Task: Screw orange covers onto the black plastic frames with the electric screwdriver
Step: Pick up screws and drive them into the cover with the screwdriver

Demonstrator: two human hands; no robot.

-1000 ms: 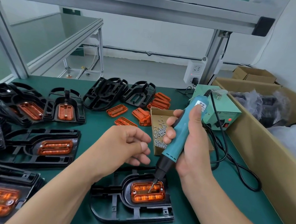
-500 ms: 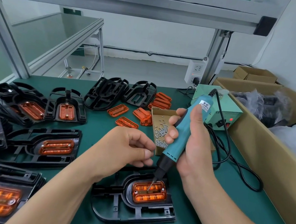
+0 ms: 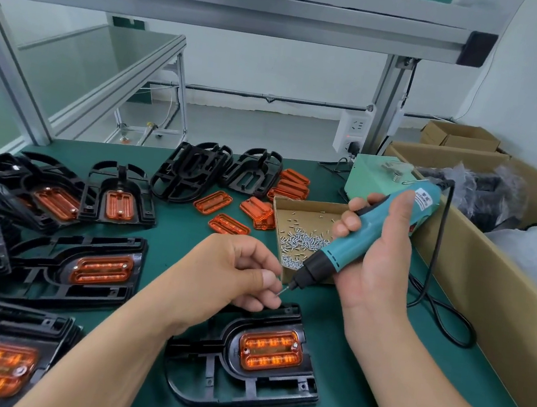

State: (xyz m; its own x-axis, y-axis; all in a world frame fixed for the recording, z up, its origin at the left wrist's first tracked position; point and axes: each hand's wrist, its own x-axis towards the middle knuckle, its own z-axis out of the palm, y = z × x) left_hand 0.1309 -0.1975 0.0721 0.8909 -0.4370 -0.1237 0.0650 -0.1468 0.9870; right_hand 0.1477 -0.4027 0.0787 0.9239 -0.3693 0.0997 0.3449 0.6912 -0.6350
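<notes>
Teal screwdriver (image 3: 339, 252) lifted, left hand (image 3: 234, 274) pinching screw (image 3: 280, 291)

Cardboard box (image 3: 486, 300) walls right; frames (image 3: 42, 276) crowd left.

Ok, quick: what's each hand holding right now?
Left hand: pinching what looks like a screw at the driver's bit.
Right hand: gripping the electric screwdriver.

Right grip (image 3: 379, 262) is holding screwdriver (image 3: 336, 251) tilted, bit pointing down-left, hanging above the frame (image 3: 203, 375). Left grip (image 3: 234, 274) is pinching a screw (image 3: 280, 290) right at the bit tip. The frame, with orange cover (image 3: 270, 350) in it, is lying on desk (image 3: 370, 404) under both grips. Box (image 3: 306, 213) of screws is sitting behind, near loose covers (image 3: 212, 202).
</notes>
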